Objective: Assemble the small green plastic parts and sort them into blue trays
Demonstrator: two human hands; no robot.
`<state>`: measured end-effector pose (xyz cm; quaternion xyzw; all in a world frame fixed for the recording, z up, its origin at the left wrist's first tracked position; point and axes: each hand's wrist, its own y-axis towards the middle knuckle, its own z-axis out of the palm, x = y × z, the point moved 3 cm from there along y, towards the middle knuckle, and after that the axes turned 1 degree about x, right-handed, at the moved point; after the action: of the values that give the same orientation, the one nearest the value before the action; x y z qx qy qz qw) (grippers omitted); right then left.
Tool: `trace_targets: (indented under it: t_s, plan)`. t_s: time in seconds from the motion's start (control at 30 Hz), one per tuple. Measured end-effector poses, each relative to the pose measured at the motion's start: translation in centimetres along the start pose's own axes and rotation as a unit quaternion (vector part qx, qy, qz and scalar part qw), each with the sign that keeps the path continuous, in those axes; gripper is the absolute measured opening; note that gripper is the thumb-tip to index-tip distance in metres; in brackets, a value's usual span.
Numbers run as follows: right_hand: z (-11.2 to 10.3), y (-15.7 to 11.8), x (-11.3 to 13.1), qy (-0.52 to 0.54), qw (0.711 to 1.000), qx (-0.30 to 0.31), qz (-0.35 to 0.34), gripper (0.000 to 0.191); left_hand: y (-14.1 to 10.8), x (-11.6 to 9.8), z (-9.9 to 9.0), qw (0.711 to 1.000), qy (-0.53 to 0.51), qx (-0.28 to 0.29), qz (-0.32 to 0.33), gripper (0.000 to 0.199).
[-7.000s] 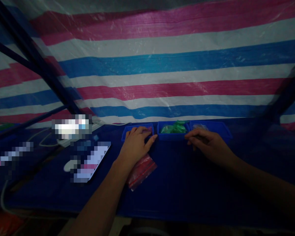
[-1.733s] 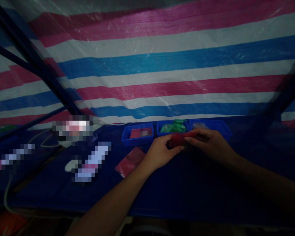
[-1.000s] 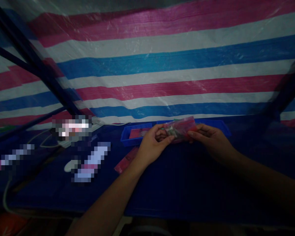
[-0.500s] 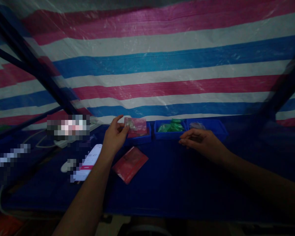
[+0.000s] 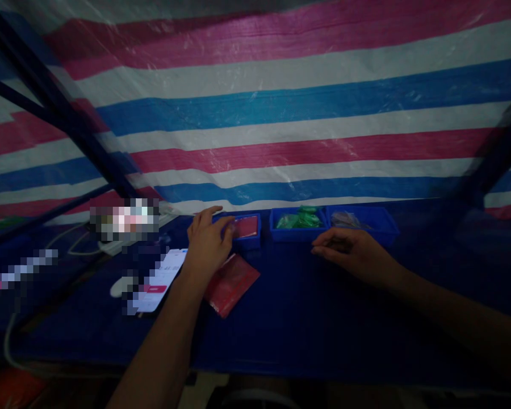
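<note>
My left hand [image 5: 210,238] is over the near left side of a small blue bin [image 5: 247,243], fingers bent and apart, with nothing visible between them. Inside that bin lies a red-pink packet [image 5: 246,227], partly covered by my fingers. On the table just in front, a flat red plastic bag [image 5: 233,287] lies partly behind my left wrist. My right hand [image 5: 351,253] hovers before the other bins with its fingers curled and fingertips together. Whatever it may hold is too dark to make out.
A blue bin [image 5: 298,234] holds green packets [image 5: 304,217]; beside it another bin [image 5: 381,224] has clear packets [image 5: 344,220]. At left are a lit phone [image 5: 164,278], a white round object [image 5: 120,287] and a power strip [image 5: 114,244]. Striped sheeting [image 5: 281,113] hangs behind the blue table [image 5: 306,318].
The pink packet at my left fingers, earlier raised over the left bin, no longer shows there. My left hand has shifted slightly right and nearer me. My right hand stays nearly in place.
</note>
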<state>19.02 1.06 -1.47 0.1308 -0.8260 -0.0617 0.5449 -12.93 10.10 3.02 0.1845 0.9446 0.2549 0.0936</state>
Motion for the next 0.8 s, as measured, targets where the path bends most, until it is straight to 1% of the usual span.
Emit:
trace_targets:
  t_s: [0.07, 0.13, 0.23, 0.3, 0.37, 0.47, 0.5, 0.57, 0.63, 0.67, 0.73, 0.77, 0.8]
  plan:
    - [0.0, 0.0, 0.1, -0.008, 1.000, 0.001, -0.007, 0.020, -0.2, -1.2, 0.0, 0.997, -0.034, 0.027, 0.057, 0.038]
    - [0.0, 0.0, 0.2, -0.013, 1.000, 0.002, -0.015, 0.019, -0.4, -2.2, 0.3, 0.992, -0.059, 0.069, 0.092, 0.040]
    - [0.0, 0.0, 0.3, -0.015, 1.000, 0.004, -0.022, 0.018, -0.5, -2.9, 0.7, 0.986, -0.071, 0.101, 0.110, 0.042]
    - [0.0, 0.0, 0.3, -0.013, 1.000, 0.004, -0.024, 0.018, -0.6, -2.9, 0.6, 0.986, -0.075, 0.100, 0.108, 0.043]
    - [0.0, -0.1, 0.4, -0.016, 1.000, 0.005, -0.023, 0.017, -0.9, -2.9, -0.1, 0.988, -0.075, 0.082, 0.103, 0.043]
    - [0.1, -0.2, 0.5, -0.016, 1.000, 0.007, -0.023, 0.017, -2.1, -3.3, -2.3, 0.992, -0.069, 0.035, 0.095, 0.041]
    - [0.1, -0.2, 0.5, -0.015, 1.000, 0.008, -0.022, 0.017, -2.8, -3.4, -3.1, 0.993, -0.070, 0.038, 0.089, 0.041]
    - [0.1, -0.2, 0.6, -0.015, 1.000, 0.010, -0.018, 0.016, -4.4, -3.8, -4.2, 0.989, -0.079, 0.090, 0.088, 0.040]
    - [0.2, -0.3, 0.7, -0.014, 1.000, 0.012, -0.012, 0.016, -6.3, -3.9, -4.7, 0.978, -0.091, 0.164, 0.093, 0.041]
    - [0.2, -0.3, 0.7, -0.012, 1.000, 0.013, -0.011, 0.016, -7.2, -3.8, -4.8, 0.975, -0.086, 0.184, 0.092, 0.045]
    - [0.2, -0.2, 0.7, -0.010, 1.000, 0.014, -0.012, 0.017, -8.4, -3.7, -4.8, 0.971, -0.082, 0.197, 0.112, 0.061]
    - [0.2, -0.2, 0.7, -0.010, 1.000, 0.014, -0.013, 0.017, -8.8, -3.7, -4.7, 0.969, -0.081, 0.200, 0.119, 0.060]
    - [0.2, -0.2, 0.6, -0.010, 1.000, 0.014, -0.015, 0.017, -9.0, -3.6, -4.6, 0.968, -0.082, 0.201, 0.125, 0.054]
